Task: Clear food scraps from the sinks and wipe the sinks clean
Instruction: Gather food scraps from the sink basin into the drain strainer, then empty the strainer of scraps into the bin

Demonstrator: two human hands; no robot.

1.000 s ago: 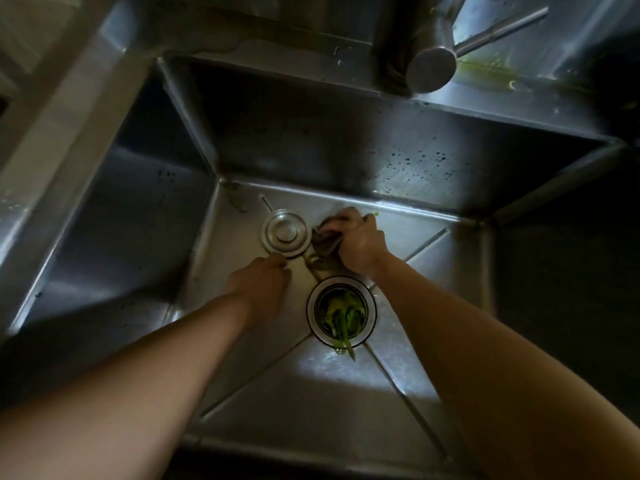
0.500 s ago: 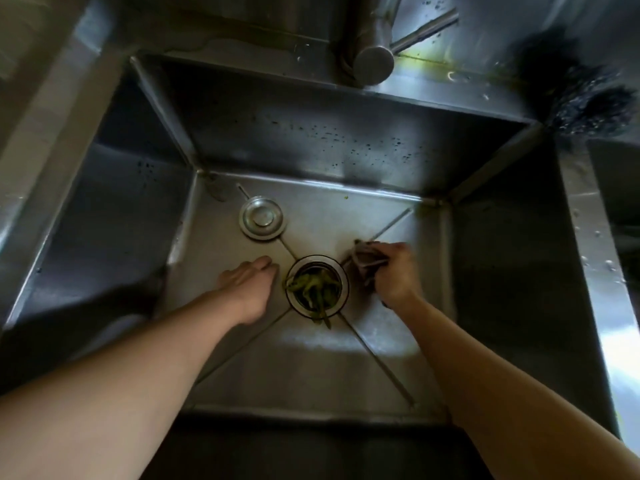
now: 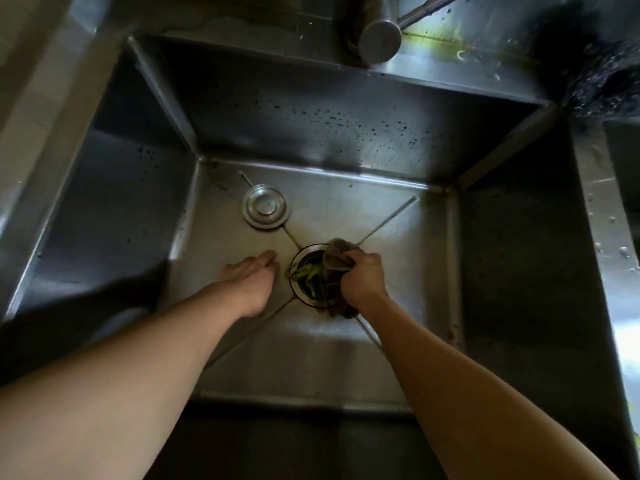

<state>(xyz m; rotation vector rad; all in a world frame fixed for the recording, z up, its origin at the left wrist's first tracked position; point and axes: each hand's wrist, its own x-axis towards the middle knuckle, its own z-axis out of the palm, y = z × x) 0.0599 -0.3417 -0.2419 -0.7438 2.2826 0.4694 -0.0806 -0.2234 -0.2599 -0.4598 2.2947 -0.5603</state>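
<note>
Wiping toward the drain opening [image 3: 311, 276] looks like the step in hand, so every place below is given from that drain. Green vegetable scraps [image 3: 306, 276] sit inside it, caught in the strainer basket, with one strand hanging over its left lip. The right hand [image 3: 360, 277] is just right of the drain, fingers curled tight around a bunched brown cloth [image 3: 335, 259] whose folds overhang the drain's right rim. The left hand [image 3: 251, 277] lies just left of the drain, fingers straight and relaxed, palm down over the sink floor [image 3: 346, 216] and gripping nothing; whether it touches the steel I cannot tell. The round metal stopper [image 3: 265, 206] rests up and to the left of the drain, well apart from both hands. A small green fleck [image 3: 350, 184] sits beyond the drain near the back wall, and dark specks dot that wall.

To do this well, my judgement is that the cloth should sweep inward along the floor creases so loose bits end at the drain, not against the walls. The scraps ought to be lifted out by the free hand or with the basket, not pushed down past it. Keeping the cloth clear of the opening would stop it picking up the wet greens and smearing them back over the steel.
</note>
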